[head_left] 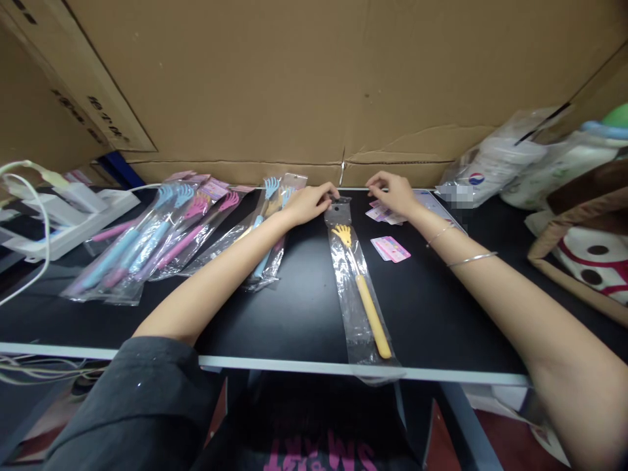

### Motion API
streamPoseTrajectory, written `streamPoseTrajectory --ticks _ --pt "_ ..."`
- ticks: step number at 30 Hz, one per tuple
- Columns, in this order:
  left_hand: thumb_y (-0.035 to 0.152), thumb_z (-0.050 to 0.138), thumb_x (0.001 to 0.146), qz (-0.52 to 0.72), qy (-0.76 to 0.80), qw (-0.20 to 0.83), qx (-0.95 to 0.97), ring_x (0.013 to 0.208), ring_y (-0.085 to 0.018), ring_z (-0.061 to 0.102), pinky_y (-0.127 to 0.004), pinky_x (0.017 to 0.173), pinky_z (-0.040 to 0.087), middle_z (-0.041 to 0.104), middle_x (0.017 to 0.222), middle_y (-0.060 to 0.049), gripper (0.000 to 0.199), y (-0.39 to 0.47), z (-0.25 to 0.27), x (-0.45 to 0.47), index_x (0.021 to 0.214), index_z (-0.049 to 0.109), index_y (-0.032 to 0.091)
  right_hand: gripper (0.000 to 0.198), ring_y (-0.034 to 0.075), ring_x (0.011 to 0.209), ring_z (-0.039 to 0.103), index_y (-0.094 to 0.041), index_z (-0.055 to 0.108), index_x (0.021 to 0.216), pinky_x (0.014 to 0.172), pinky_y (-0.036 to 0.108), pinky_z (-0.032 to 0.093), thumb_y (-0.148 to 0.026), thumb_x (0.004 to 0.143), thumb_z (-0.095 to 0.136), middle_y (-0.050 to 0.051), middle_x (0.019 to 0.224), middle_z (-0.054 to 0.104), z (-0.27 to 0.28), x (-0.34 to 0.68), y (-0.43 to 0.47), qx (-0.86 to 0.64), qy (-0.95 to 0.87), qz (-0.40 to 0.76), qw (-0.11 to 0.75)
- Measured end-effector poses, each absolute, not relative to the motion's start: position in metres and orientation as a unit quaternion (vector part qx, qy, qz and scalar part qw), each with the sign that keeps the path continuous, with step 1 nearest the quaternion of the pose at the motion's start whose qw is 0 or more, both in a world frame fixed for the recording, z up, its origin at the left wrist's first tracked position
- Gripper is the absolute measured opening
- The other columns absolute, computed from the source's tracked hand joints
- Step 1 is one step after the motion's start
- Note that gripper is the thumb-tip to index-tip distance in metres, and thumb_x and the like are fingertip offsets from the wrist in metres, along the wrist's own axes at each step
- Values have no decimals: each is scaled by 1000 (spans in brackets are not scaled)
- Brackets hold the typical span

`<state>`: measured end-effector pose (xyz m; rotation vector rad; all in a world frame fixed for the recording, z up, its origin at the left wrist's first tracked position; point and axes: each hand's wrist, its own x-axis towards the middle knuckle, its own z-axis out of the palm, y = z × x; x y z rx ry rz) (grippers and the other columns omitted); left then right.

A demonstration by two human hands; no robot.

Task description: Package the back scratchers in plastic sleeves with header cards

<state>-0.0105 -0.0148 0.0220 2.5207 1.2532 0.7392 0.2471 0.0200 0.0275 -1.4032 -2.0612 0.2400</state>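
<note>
A yellow hand-shaped back scratcher [371,314] lies in a clear plastic bag [349,281], its head toward the back and the bag's lower end over the table's front edge. My left hand [310,203] is at the bag's top strip, with thumb and fingers closed on its left corner. To the right, my right hand [392,195] hovers with bent fingers apart, holding nothing visible. Beneath it is a pile of small printed cards [385,214], partly hidden by the hand. Several pink and purple cards [391,249] lie closer to me, right of the bag.
Bagged back scratchers [161,235] in blue and pink are heaped at left, with more bagged ones [267,229] beside my left forearm. A white power strip [73,226] with cables stands far left. At right are a phone-like flat object [444,212], a bagged cup [505,163] and a bag [589,252].
</note>
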Motion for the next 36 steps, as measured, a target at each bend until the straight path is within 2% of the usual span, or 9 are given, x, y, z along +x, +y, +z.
streamPoseTrajectory --ticks 3,6,8,11,18,25,30,33,36 --pt "16 48 89 250 428 108 862 86 -16 69 -28 82 47 77 93 -2 30 -14 21 -12 115 62 21 28 26 95 71 -18 75 102 92 43 54 -34 84 60 10 98 79 38 276 30 -585 -763 69 266" --pt "17 48 89 249 432 94 862 86 -16 69 -28 82 47 77 93 -1 31 -14 21 -12 116 64 21 29 35 116 65 -25 77 98 103 57 47 -48 84 64 8 109 78 48 294 34 -623 -766 36 156" --pt "17 48 89 246 434 90 862 86 -16 69 -28 82 48 77 93 -1 32 -14 21 -13 117 64 22 38 42 127 56 -28 79 98 106 67 39 -59 81 67 9 113 77 51 298 34 -632 -770 19 85" --pt "16 47 90 239 437 91 862 87 -17 69 -29 83 48 77 93 -1 34 -15 23 -13 118 65 22 54 47 129 51 -28 80 100 106 73 34 -74 76 67 13 114 75 49 294 34 -617 -786 12 38" --pt "17 45 91 236 451 93 856 91 -17 71 -30 87 50 79 100 -4 37 -18 25 -12 120 67 21 59 48 126 50 -31 81 102 104 80 27 -79 80 55 13 116 73 27 272 41 -525 -847 -11 84" --pt "16 47 88 242 444 97 857 87 -17 71 -28 82 50 78 94 -2 38 -18 26 -13 120 67 22 47 42 135 44 -33 70 130 113 71 23 -53 93 50 9 141 64 20 229 9 -502 -858 21 102" --pt "17 46 91 254 439 102 856 91 -18 71 -29 85 50 79 100 -4 35 -17 24 -13 118 67 20 37 35 127 51 -29 75 117 112 61 31 -31 94 45 8 125 72 22 218 -4 -481 -862 8 158" --pt "17 45 92 251 444 102 854 92 -18 72 -30 86 50 79 102 -4 36 -19 26 -12 120 67 20 38 37 127 51 -25 74 117 111 60 33 -41 96 47 11 122 72 22 218 -3 -489 -857 -13 161" --pt "16 46 91 244 452 104 852 94 -19 72 -30 87 51 79 104 -4 37 -20 29 -12 121 68 21 54 41 131 49 -23 69 129 109 59 37 -58 89 58 15 135 65 23 221 3 -493 -864 10 98"
